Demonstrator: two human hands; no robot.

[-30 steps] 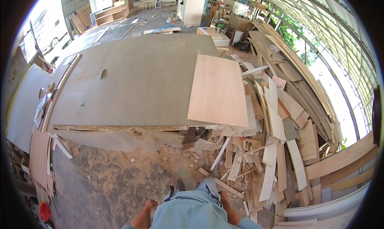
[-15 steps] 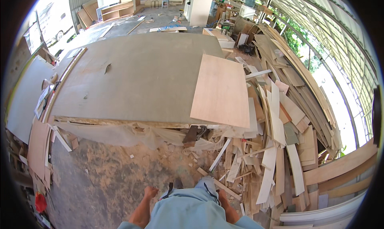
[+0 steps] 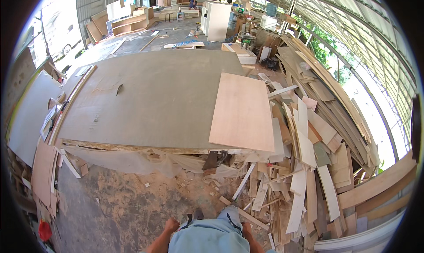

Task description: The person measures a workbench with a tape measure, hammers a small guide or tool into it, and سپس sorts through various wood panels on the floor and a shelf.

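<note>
My left hand [image 3: 171, 225] hangs at my side, its fingers curled in a loose fist with nothing visible in it. My right hand [image 3: 246, 229] hangs on the other side, partly behind my light blue shirt, and its fingers are hidden. Neither hand touches the large grey-topped worktable [image 3: 154, 98] in front of me. A pale pinkish plywood panel [image 3: 242, 114] lies on the table's right end, overhanging the near right corner. Beneath the near edge, a plastic sheet [image 3: 132, 160] hangs down, with a dark metal tool or clamp [image 3: 215, 159] beside it.
Scrap boards [image 3: 304, 156] pile up along the right, reaching toward my feet. A long strip [image 3: 73, 100] lies on the table's left edge, and boards [image 3: 43, 169] lean below it. Farther back stand a white cabinet [image 3: 216, 21], a wooden shelf unit [image 3: 129, 25] and a person [image 3: 192, 1].
My view has tilted up slightly, so the table sits lower in the picture and more of the far workshop shows. Both hands still hang at my sides, and the panel has not moved.
</note>
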